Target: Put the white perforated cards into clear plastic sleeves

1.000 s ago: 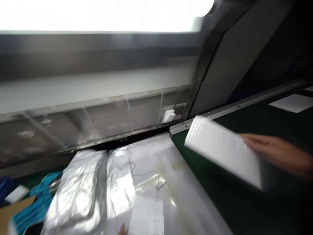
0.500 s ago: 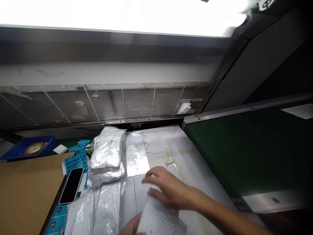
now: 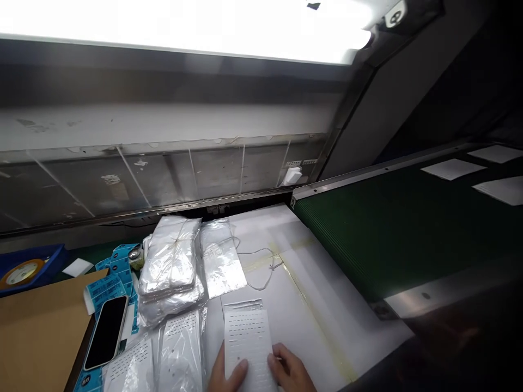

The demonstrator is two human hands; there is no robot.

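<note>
Head view: tray [image 3: 53, 260] holds tape [image 3: 20, 274]; left hand [image 3: 231, 372], right hand [image 3: 290, 370] flank sheet [image 3: 248, 340].

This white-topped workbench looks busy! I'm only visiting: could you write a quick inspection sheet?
Surface: white sheet-covered bench, yellowish tape lines across it.
Job's things: white dotted paper sheet under left hand and right hand.
Clutter: tied silver foil bag bundle, flat foil bag, black smartphone, brown cardboard sheet.
Hands: both bare, fingers on the sheet's sides.
Cables: thin pale cord looped on the surface.
Surroundings: green ribbed conveyor belt at right.
</note>
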